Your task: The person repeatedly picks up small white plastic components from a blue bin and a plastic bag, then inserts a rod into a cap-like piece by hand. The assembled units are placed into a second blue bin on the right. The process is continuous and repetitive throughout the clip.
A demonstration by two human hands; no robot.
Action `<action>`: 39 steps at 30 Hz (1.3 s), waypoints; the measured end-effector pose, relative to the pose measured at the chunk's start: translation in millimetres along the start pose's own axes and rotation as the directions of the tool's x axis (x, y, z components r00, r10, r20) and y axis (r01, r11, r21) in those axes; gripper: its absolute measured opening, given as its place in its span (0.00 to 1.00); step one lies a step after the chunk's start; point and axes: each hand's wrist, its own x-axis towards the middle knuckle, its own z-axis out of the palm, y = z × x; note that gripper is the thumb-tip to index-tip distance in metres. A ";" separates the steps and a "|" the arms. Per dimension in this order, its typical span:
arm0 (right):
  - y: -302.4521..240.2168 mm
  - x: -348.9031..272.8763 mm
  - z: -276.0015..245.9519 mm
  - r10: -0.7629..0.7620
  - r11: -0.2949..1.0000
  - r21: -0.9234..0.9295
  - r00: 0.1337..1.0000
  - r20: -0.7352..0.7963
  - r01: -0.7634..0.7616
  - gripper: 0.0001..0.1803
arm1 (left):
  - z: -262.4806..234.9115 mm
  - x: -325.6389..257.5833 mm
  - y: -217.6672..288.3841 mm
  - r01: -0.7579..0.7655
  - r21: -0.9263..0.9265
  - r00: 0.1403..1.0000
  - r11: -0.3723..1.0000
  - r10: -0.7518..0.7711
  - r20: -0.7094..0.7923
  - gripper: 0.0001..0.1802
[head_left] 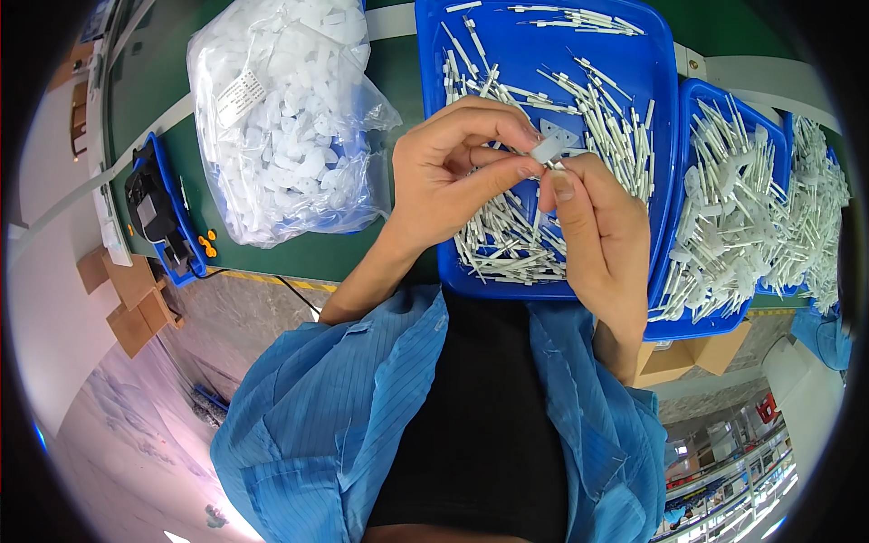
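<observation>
Above a blue tray [668,90], my two hands meet fingertip to fingertip. My left hand [444,167] pinches a small translucent white plastic piece [549,147] between thumb and forefinger. My right hand [605,237] is closed in a pinch right beside it, thumb on top; a tiny pale end shows at its fingertips, too small to name. Beneath the hands, many thin white rods [507,240] with fine wire-like ends lie loose in the tray, partly hidden by my fingers.
On the left, a clear bag [290,118] of white plastic pieces lies on the green table [308,258]. To the right, another blue tray [665,312] holds rods with white pieces. Far left are a small blue bin [186,222] with a black device and several orange bits [208,242].
</observation>
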 end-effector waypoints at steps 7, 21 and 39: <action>12.7 -4.8 12.1 -0.168 0.983 -0.092 0.977 -0.129 0.157 0.06 | -2.8 4.9 4.1 -0.131 0.229 0.987 0.965 0.105 0.126 0.09; 18.9 -1.1 17.3 -0.478 0.794 -0.490 0.867 -0.138 0.360 0.07 | 9.8 0.2 10.7 -0.256 0.202 0.967 0.945 0.249 0.059 0.14; 26.1 5.4 7.7 -0.242 0.968 0.030 0.962 -0.125 0.248 0.10 | -11.3 15.2 11.6 -0.416 0.435 0.895 0.798 0.275 0.351 0.14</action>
